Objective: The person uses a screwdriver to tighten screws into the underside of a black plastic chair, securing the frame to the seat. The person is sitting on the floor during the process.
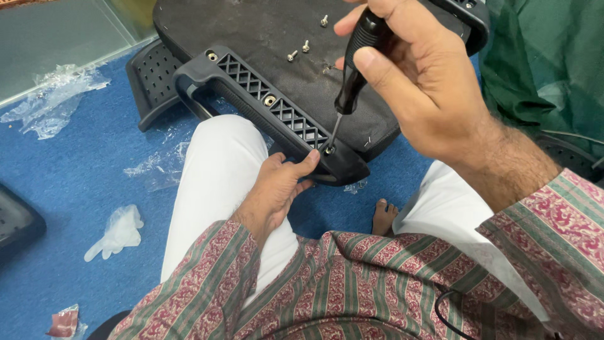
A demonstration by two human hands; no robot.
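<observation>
Three loose screws (306,43) lie on the seat underside (264,31); right hand (415,82) grips a screwdriver (355,63) in the armrest bracket's (270,104) near hole, left hand (277,189) clasping its end.

A black-handled screwdriver (352,79) stands tilted, its thin shaft tip set in a screw (328,150) at the near end of a black plastic armrest (270,104) with lattice cut-outs. The armrest lies across the dark underside of a chair seat (277,38), where loose screws (299,50) rest.
</observation>
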